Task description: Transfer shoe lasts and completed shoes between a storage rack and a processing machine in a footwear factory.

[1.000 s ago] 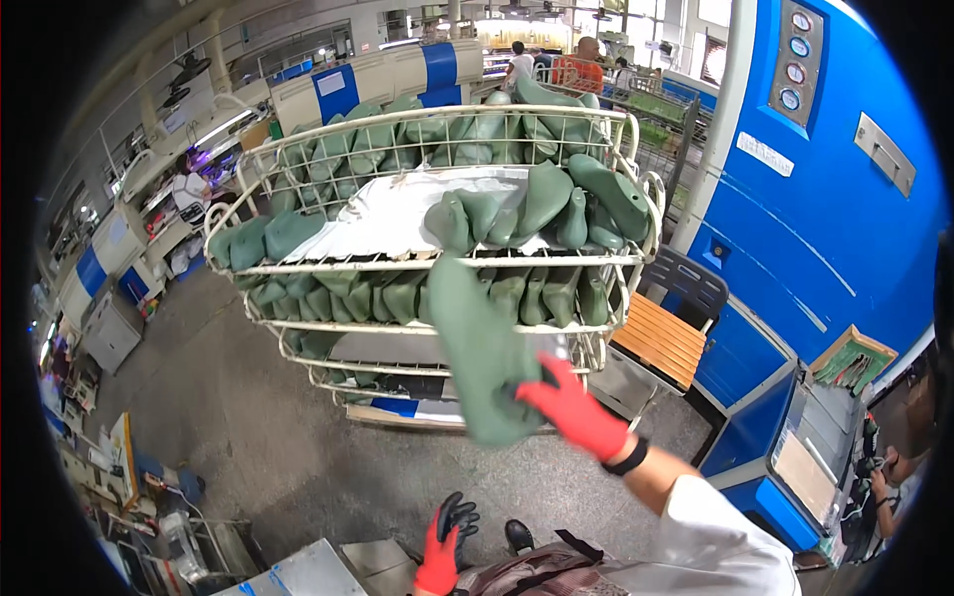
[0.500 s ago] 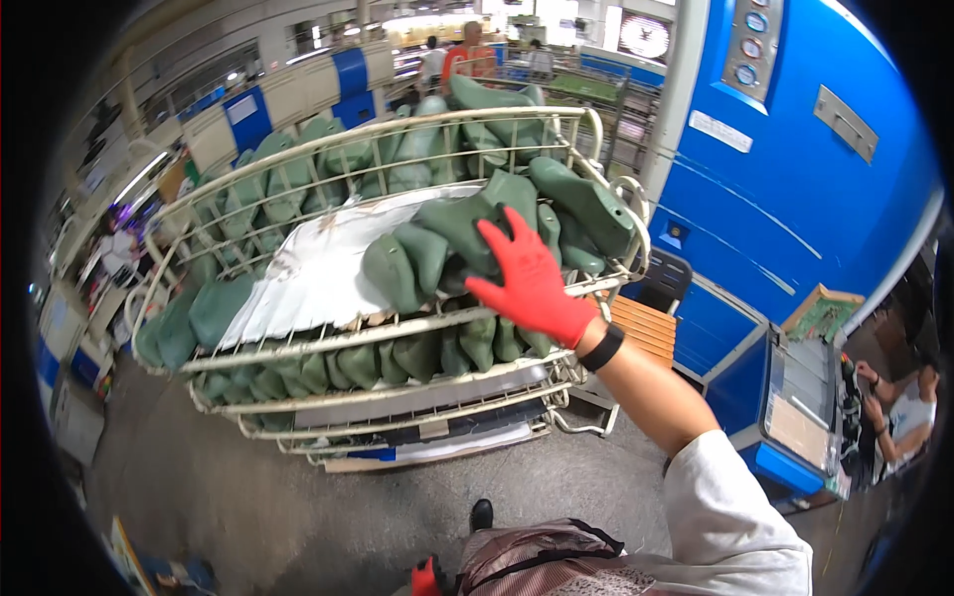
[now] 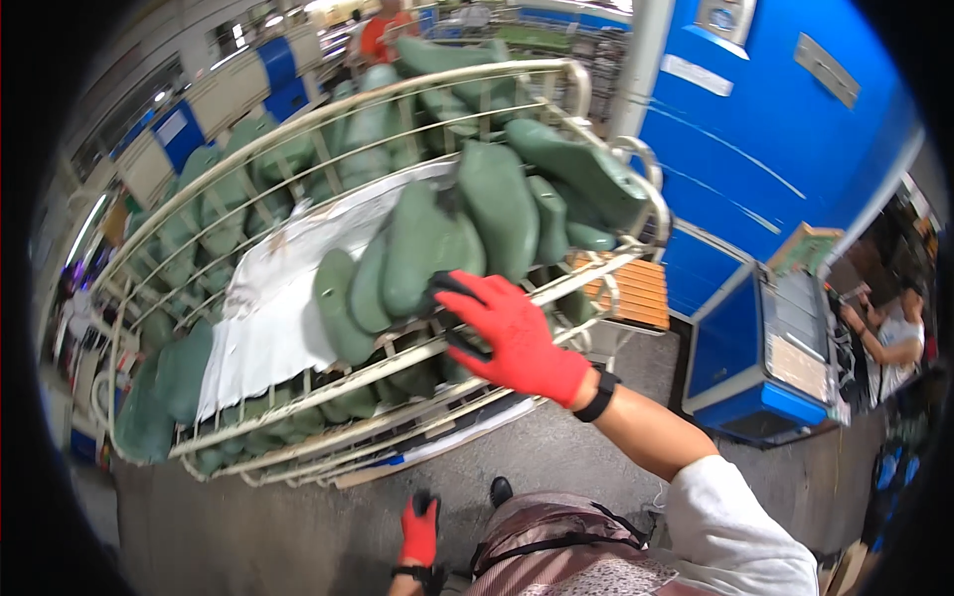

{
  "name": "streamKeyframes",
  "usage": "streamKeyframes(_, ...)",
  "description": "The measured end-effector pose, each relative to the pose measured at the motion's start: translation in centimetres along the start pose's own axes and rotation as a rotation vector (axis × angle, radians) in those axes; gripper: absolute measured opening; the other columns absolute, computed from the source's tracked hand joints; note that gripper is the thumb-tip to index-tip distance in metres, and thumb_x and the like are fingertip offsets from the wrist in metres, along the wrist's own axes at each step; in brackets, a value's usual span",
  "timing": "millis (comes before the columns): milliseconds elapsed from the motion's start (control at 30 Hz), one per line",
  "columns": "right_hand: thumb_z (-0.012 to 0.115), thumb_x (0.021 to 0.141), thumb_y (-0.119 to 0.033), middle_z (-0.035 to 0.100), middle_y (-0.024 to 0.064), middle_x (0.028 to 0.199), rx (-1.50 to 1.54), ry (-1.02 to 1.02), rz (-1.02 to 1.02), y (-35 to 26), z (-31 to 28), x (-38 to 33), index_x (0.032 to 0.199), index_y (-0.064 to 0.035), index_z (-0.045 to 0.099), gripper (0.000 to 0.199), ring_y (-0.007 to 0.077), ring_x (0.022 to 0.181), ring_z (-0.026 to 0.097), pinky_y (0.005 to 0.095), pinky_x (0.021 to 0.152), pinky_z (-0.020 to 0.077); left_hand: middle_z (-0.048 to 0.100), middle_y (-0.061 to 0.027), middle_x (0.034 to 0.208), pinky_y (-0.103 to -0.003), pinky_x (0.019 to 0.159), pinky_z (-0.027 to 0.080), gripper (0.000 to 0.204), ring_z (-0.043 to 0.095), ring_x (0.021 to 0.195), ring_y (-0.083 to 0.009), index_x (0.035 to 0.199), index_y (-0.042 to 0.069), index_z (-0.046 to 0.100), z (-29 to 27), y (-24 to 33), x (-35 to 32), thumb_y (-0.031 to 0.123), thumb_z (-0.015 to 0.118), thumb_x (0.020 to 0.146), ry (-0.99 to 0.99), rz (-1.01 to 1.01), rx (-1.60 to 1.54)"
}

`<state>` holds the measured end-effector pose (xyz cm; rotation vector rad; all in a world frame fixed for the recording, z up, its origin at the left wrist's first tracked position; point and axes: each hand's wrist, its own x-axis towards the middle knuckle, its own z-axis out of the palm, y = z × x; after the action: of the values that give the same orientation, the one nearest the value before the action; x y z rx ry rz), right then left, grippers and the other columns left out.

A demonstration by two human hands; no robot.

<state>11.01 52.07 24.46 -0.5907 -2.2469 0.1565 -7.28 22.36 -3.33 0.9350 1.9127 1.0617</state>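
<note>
Green shoe lasts (image 3: 422, 243) stand in a row on the upper shelf of a cream wire rack, beside a crumpled white sheet (image 3: 268, 298). My right hand (image 3: 512, 338), in a red glove with black fingertips, is at the rack's front rail by the near end of these lasts. Its thumb and fingers are apart with nothing between them; whether a fingertip touches a last I cannot tell. Low in front of the rack hangs my left hand (image 3: 419, 531), gloved the same way, its fingers apart and holding nothing.
The wire rack (image 3: 417, 353) has several stacked tiers, with more lasts below and behind. A tall blue machine (image 3: 755, 129) stands at the right, near a blue cabinet (image 3: 740, 348). Another person (image 3: 889, 338) sits at far right. An orange slatted surface (image 3: 636, 293) adjoins the rack.
My right hand has drawn back from over the lasts to the front rail. Some lasts there now stand differently. My left hand has come further into view, and the whole view has shifted.
</note>
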Motion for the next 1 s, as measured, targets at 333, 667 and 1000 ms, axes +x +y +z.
streamKeyframes(333,0.071,0.073,0.003,0.055,0.0170,0.138,0.085,0.051,0.101,-3.1,0.4,-1.1,0.133,-0.0027,0.056,0.061,0.0366,0.129,0.051,0.0426,0.107,0.0406,0.047,-0.0306,0.138,-0.053,0.109,0.033,0.083,0.043,0.129,-0.0472,0.138,-0.013,0.040,-8.9,28.7,8.5,0.033,0.078,0.081,0.645,0.820,0.568)
streamKeyframes(667,0.069,0.075,0.004,0.059,0.0185,0.129,0.119,-0.041,0.407,-1.8,0.3,-17.0,0.128,-0.0040,0.058,0.054,0.0382,0.122,0.054,0.0443,0.105,0.0410,0.059,-0.0295,0.118,-0.044,0.090,0.045,0.089,0.059,0.099,-0.0389,0.133,-0.017,0.042,-8.0,27.5,11.1,0.045,0.075,0.078,0.671,0.811,0.778)
streamKeyframes(1000,0.070,0.083,-0.021,0.066,0.0158,0.118,0.228,-0.352,0.883,-0.2,2.1,-31.8,0.116,-0.0081,0.067,0.036,0.0354,0.111,0.062,0.0420,0.095,0.0504,0.042,-0.0285,0.146,-0.055,0.111,0.028,0.097,0.041,0.133,-0.0434,0.147,-0.007,0.035,-6.6,24.1,12.5,0.061,0.062,0.084,0.641,0.667,0.881)
